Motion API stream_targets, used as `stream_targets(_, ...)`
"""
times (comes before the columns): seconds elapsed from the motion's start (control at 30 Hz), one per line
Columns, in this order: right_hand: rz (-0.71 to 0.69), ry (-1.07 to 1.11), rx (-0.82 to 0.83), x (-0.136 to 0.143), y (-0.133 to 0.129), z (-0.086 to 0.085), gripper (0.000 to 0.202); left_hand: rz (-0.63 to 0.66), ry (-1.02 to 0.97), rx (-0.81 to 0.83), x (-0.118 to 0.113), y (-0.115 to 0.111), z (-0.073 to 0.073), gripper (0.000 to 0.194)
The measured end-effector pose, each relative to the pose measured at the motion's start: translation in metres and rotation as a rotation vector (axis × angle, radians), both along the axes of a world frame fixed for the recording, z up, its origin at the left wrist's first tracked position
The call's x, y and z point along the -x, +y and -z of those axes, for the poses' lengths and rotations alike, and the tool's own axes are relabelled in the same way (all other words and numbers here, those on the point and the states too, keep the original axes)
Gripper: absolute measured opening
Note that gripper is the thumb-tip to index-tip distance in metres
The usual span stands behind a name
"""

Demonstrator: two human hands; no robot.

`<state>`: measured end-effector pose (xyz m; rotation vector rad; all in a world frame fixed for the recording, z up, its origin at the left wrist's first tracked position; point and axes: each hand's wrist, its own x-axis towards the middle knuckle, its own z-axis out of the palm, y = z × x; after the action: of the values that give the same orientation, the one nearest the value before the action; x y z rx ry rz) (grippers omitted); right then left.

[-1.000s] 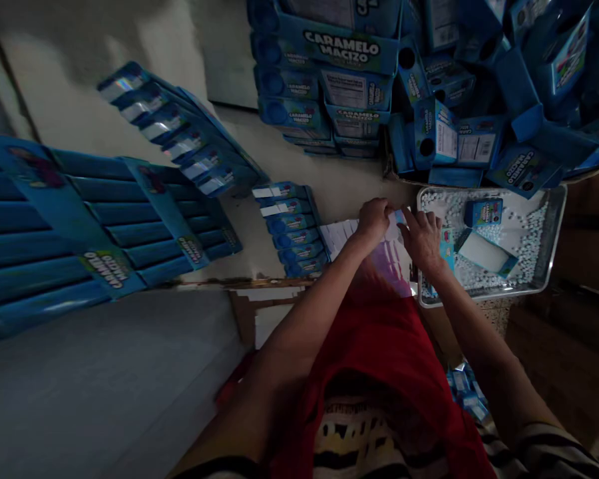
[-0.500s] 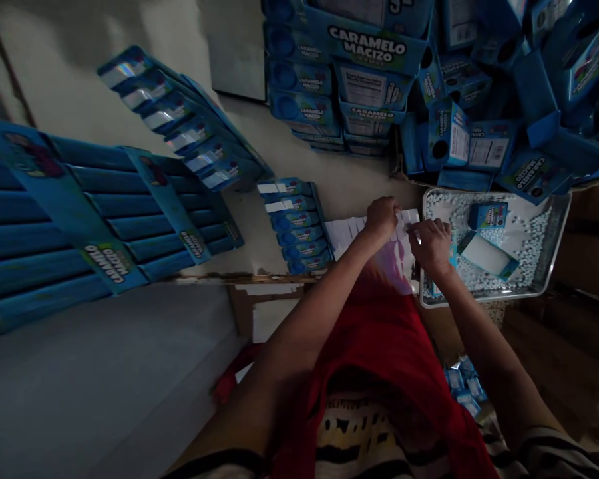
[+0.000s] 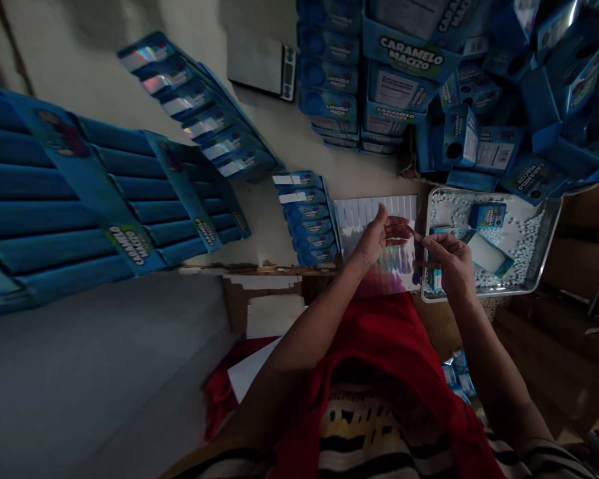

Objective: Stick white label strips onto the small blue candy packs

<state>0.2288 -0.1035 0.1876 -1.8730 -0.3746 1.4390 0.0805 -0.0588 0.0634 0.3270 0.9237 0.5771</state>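
Sheet: a glossy sheet (image 3: 349, 216) marked with pale parallel strips lies flat at the front edge of the table (image 3: 254, 229), its near edge against the red apron (image 3: 379, 326).

Left hand (image 3: 379, 236): above the sheet, palm partly turned up, thumb raised, fingers slightly spread and pointing toward the right hand. The sheet lies beneath these fingers and shows on both sides of them; contact cannot be told.

Right hand (image 3: 446, 256): at the sheet's right side, thumb and forefinger brought close together at the left fingertips. Whether they pinch a small piece cannot be told. The sheet lies to the left of these fingertips.

Surroundings: a short row of blue boxes (image 3: 307, 219) stands just beside the sheet's left edge, two white labels on its far end. To the right, near the sheet, is a metal tray (image 3: 484, 294) with small pale balls, a small blue box (image 3: 487, 215) and an open box (image 3: 490, 254). Beyond the tray, a carton (image 3: 409, 174) is heaped with blue boxes. Stacked "Caramelo Macizo" packs (image 3: 329, 76) stand left of the carton, a flat scale (image 3: 259, 63) beside them. A slanted row of packs (image 3: 199, 110) and larger banded packs (image 3: 80, 166) lie farther left.
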Motion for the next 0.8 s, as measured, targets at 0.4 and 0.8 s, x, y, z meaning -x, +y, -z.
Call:
stream_targets(0.4,-0.004,-0.073,-0.067,0.076,0.008,0.038,0.036,-0.285,0.387,-0.091,0.083,-0.03,-0.041,0.039)
stream_targets(0.8,-0.347,-0.484,-0.14,0.198,0.057,0.108,0.036,-0.29,0.834,-0.237,0.207,0.014,0.014,0.019)
